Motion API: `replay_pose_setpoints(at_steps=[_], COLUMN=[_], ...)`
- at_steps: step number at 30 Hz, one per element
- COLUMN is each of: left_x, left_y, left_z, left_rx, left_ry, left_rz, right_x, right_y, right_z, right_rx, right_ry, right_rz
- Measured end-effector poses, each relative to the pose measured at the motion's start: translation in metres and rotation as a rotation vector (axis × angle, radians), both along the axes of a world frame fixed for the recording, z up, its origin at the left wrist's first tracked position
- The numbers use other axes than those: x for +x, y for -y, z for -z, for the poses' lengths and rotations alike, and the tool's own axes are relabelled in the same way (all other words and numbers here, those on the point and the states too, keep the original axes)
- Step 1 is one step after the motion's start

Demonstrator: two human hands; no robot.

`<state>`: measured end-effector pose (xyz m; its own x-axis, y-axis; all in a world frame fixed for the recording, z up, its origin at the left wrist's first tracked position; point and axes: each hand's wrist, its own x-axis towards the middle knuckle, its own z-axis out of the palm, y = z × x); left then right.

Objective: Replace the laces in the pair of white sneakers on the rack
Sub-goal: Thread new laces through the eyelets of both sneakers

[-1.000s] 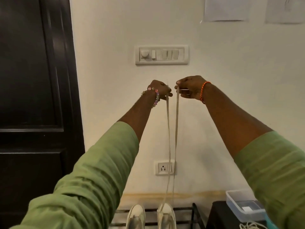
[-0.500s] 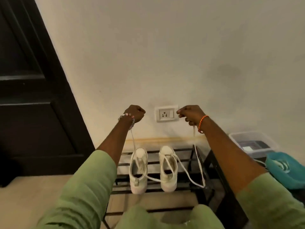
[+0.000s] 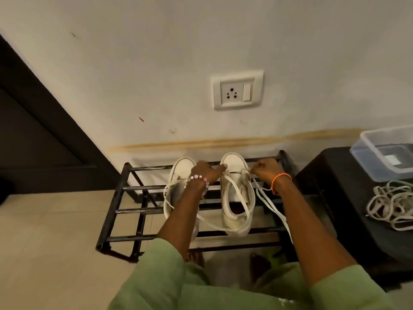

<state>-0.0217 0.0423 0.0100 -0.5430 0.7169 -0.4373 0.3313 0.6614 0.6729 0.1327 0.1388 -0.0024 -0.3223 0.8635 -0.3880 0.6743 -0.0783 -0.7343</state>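
Two white sneakers stand toes to the wall on the top bars of a black metal rack (image 3: 116, 211). The left sneaker (image 3: 178, 173) is partly hidden by my left forearm. The right sneaker (image 3: 237, 198) has a white lace (image 3: 243, 204) through its front eyelets, with loose ends looping over its opening and trailing off to the right. My left hand (image 3: 206, 172) grips the lace at the sneaker's left front side. On the right front side, my right hand (image 3: 266, 172) pinches the lace.
A black stool (image 3: 335, 198) stands right of the rack, carrying a clear plastic box (image 3: 384, 151) and a heap of white laces (image 3: 391, 204). A wall socket (image 3: 237, 89) sits above the shoes. A dark door (image 3: 33, 130) is at the left, beige floor tiles below.
Both hands came down from high in front of the wall, where they held the lace ends up, to the toe of the right sneaker. The view tilted down with them.
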Motion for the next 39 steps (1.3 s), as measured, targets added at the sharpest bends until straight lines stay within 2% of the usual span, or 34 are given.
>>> replay_pose_setpoints(at_steps=[6, 13, 22, 26, 28, 31, 32, 34, 36, 39], left_x=[-0.015, -0.021, -0.025, -0.028, -0.032, -0.043, -0.047, -0.054, -0.061, -0.068], left_y=[-0.017, -0.022, -0.016, -0.011, -0.009, -0.003, 0.0, 0.007, 0.012, 0.013], left_z=[0.017, 0.019, 0.013, 0.006, -0.002, -0.026, -0.034, -0.05, -0.062, -0.061], left_rx=[-0.027, -0.029, -0.005, -0.065, -0.095, -0.058, -0.02, 0.053, 0.088, 0.072], left_ry=[0.319, 0.455, 0.557, 0.579, 0.605, 0.688, 0.678, 0.523, 0.232, -0.183], left_rz=[0.024, 0.017, -0.013, -0.016, -0.022, -0.045, -0.061, -0.104, -0.15, -0.162], right_x=[-0.003, -0.001, 0.018, 0.019, 0.016, 0.013, 0.013, 0.014, 0.015, 0.012], right_y=[-0.011, -0.024, -0.03, -0.03, -0.03, -0.03, -0.03, -0.032, -0.031, -0.025], right_z=[0.012, 0.015, 0.012, 0.013, 0.013, 0.013, 0.013, 0.014, 0.01, 0.005], right_rx=[0.0, 0.027, -0.317, -0.381, -0.333, -0.078, 0.01, 0.138, 0.185, 0.142], right_ry=[-0.003, 0.086, -0.298, -0.365, -0.294, -0.018, 0.046, 0.025, -0.115, -0.353], right_rz=[-0.102, -0.223, -0.091, -0.009, 0.01, 0.028, 0.045, 0.134, 0.247, 0.279])
